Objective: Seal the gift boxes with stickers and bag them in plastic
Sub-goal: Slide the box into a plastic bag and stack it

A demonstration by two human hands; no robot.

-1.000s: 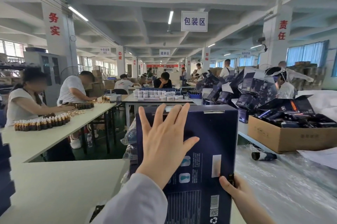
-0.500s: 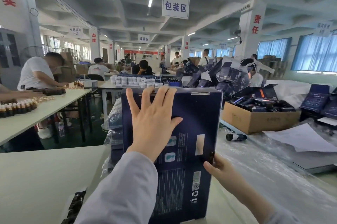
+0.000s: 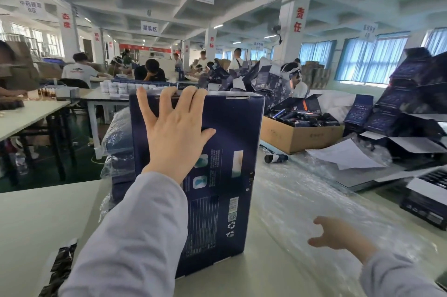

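I see my left grip point(image 3: 175, 132) spread flat against the dark blue gift box point(image 3: 234, 132), fingertips at its top edge. The box stands upright on the desk point(image 3: 36, 224). My right grip point(image 3: 335, 236) hovers, fingers apart, over clear plastic film point(image 3: 302, 190), clear of the box.

A navy-blue gift box point(image 3: 232, 127), printed with pale teal panels, white lettering and a white recycling mark, on an off-white tabletop point(image 3: 36, 219). A pale grey sleeve point(image 3: 135, 236) crosses it. Around it are a clear, glinting plastic sheet point(image 3: 302, 200), a brown cardboard carton point(image 3: 297, 137), blue curtains point(image 3: 370, 60) and red characters point(image 3: 300, 21) on a white pillar point(image 3: 287, 55).
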